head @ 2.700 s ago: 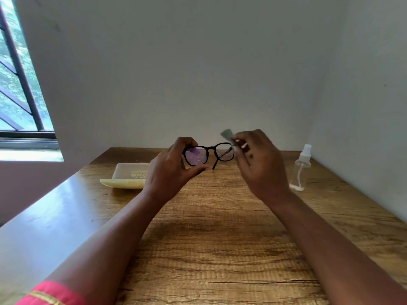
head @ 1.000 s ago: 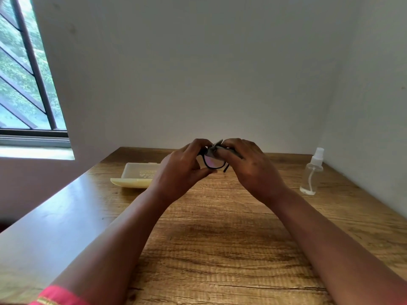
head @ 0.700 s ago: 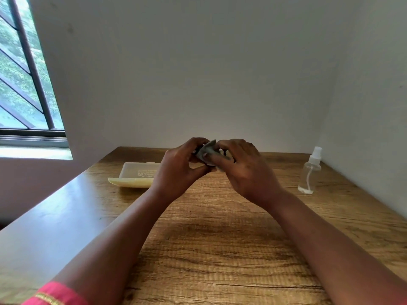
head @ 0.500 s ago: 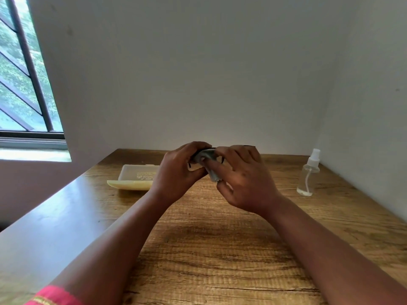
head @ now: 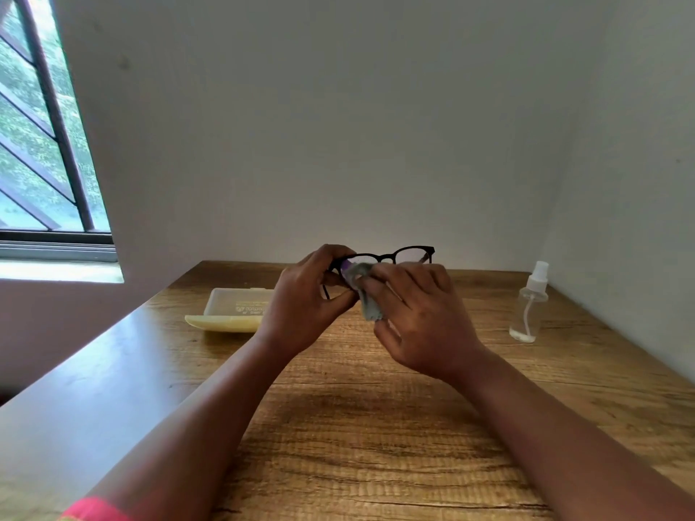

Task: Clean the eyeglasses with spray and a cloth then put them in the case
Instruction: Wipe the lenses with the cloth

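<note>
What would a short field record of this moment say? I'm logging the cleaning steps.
left hand: grips glasses at one end
right hand: presses cloth on the lens by the left hand
case: open, on table, left
spray bottle: upright, right, untouched
stage: wiping; not yet cased

Count of what the head view shows

Two hands, the left hand point(head: 306, 306) at 10 o'clock and the right hand point(head: 421, 317) at 2 o'clock of the cloth; one pair of eyeglasses point(head: 391, 255); one grey cloth point(head: 366, 300); one spray bottle point(head: 529, 304); one open case point(head: 233, 310); one wooden table point(head: 376, 426); one window point(head: 41, 144).
</note>
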Tool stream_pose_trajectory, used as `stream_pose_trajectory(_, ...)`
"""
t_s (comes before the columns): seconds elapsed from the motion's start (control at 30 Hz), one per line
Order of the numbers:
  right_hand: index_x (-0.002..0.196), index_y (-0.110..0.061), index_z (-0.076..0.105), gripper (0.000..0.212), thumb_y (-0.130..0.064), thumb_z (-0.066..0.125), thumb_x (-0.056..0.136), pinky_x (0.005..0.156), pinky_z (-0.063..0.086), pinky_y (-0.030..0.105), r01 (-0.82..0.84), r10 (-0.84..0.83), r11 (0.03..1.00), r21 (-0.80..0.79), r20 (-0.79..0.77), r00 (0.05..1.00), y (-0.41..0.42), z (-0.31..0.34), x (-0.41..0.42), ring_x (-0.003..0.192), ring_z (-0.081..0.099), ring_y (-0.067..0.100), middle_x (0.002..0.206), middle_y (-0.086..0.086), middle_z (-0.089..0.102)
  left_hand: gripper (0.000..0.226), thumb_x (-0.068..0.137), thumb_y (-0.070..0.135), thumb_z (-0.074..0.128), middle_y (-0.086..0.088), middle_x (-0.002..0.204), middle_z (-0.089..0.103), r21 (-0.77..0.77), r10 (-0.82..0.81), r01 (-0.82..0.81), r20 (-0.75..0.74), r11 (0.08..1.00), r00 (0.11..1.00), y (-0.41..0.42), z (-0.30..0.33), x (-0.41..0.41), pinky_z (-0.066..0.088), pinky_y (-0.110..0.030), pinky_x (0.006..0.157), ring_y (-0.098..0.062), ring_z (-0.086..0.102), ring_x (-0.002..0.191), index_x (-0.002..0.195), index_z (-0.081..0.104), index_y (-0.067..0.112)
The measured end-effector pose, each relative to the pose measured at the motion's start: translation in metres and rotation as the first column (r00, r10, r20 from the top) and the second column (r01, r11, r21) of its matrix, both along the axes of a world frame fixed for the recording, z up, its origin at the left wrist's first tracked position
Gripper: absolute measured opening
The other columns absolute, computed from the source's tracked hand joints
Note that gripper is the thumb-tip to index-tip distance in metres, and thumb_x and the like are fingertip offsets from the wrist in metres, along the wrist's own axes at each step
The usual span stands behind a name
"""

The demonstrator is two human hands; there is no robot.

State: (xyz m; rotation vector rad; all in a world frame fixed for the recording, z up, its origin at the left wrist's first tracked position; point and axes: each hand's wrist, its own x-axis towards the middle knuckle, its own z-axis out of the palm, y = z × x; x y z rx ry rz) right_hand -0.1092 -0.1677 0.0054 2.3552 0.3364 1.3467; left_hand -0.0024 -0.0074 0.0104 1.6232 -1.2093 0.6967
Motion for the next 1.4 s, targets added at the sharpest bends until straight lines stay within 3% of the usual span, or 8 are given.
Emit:
stream_pose_trajectory(0.17,0.119,-0.013,0.065,0.035,-0.028,0.06,0.087,0.085,0.04,0.039,-0.001,0.003,0.996,-0.091,0.027,1.0,0.006,-0.002,0.006,0.103,0.056,0.024,0.119,0.006,0.064,0.045,0.075,0.012,0.082,0.002,0.101,0.068,0.029,0.04,-0.041,0.035,0.999,0.999,-0.001,-0.003,0.005,0.058,-0.036,0.073,-0.008,0.068,0.086,0.115,0.061,0.01)
stream_pose_trajectory(0.43,0.104,-0.01,0.066,0.018,-0.006,0.054,0.091,0.076,0.042,0.04,0.013,-0.013,1.0,-0.001,0.085,0.996,-0.007,0.004,0.001,0.091,0.062,0.029,0.109,0.007,0.066,0.045,0.075,0.022,0.083,0.002,0.101,0.07,0.026,0.018,-0.019,0.025,0.999,1.0,0.001,0.0,0.001,0.059,-0.032,0.074,-0.006,0.07,0.087,0.112,0.06,0.009)
stream_pose_trajectory(0.57,0.11,-0.012,0.068,0.032,-0.011,0.038,0.1,0.081,0.041,0.039,-0.03,0.033,0.997,-0.064,0.051,0.998,-0.002,0.0,0.0,0.096,0.062,0.025,0.113,0.004,0.068,0.042,0.077,0.022,0.082,0.008,0.099,0.068,0.037,-0.003,0.002,0.031,0.999,0.999,0.001,0.0,-0.001,0.058,-0.029,0.073,-0.003,0.069,0.085,0.111,0.061,0.01)
stream_pose_trajectory(0.7,0.123,-0.013,0.065,0.029,-0.011,0.046,0.101,0.083,0.043,0.039,-0.031,0.036,0.996,-0.082,0.068,0.997,0.006,-0.003,0.006,0.1,0.059,0.024,0.121,0.005,0.065,0.037,0.079,0.021,0.081,0.007,0.095,0.07,0.048,0.001,-0.002,0.035,0.999,0.999,0.001,-0.001,0.0,0.058,-0.034,0.071,-0.007,0.069,0.082,0.109,0.061,0.011)
stream_pose_trajectory(0.87,0.125,-0.014,0.065,0.032,-0.011,0.051,0.095,0.083,0.037,0.039,0.086,-0.086,0.996,0.006,0.149,0.985,0.0,0.002,0.009,0.099,0.059,0.024,0.122,0.002,0.065,0.046,0.076,0.039,0.077,0.004,0.097,0.071,0.022,-0.029,0.029,-0.009,0.999,1.0,0.0,0.0,-0.001,0.059,-0.032,0.072,-0.001,0.071,0.084,0.108,0.06,0.01)
stream_pose_trajectory(1.03,0.122,-0.018,0.066,0.036,-0.009,0.051,0.09,0.086,0.034,0.04,0.179,-0.2,0.976,0.128,0.18,0.963,-0.008,0.007,0.002,0.098,0.06,0.023,0.119,-0.002,0.065,0.047,0.073,0.021,0.084,0.002,0.099,0.07,0.014,0.019,-0.02,0.011,1.0,1.0,0.0,-0.001,0.0,0.056,-0.019,0.073,-0.002,0.069,0.087,0.111,0.06,0.009)
stream_pose_trajectory(1.13,0.125,-0.016,0.064,0.038,-0.012,0.048,0.09,0.09,0.035,0.04,0.109,-0.121,0.988,0.109,0.116,0.986,-0.004,0.007,0.002,0.104,0.06,0.023,0.125,0.0,0.064,0.046,0.074,0.022,0.083,0.001,0.099,0.071,0.028,0.002,-0.003,0.025,1.0,1.0,-0.001,-0.001,-0.001,0.056,-0.018,0.073,-0.002,0.069,0.086,0.111,0.06,0.007)
stream_pose_trajectory(1.4,0.123,-0.012,0.065,0.034,-0.009,0.047,0.094,0.095,0.038,0.041,-0.042,0.042,0.995,-0.086,0.005,0.999,0.012,-0.001,0.01,0.11,0.058,0.024,0.128,0.004,0.063,0.041,0.08,0.024,0.075,0.002,0.099,0.068,0.079,0.071,-0.078,0.087,0.994,0.994,0.0,-0.006,0.009,0.057,-0.039,0.07,-0.012,0.067,0.083,0.114,0.057,0.011)
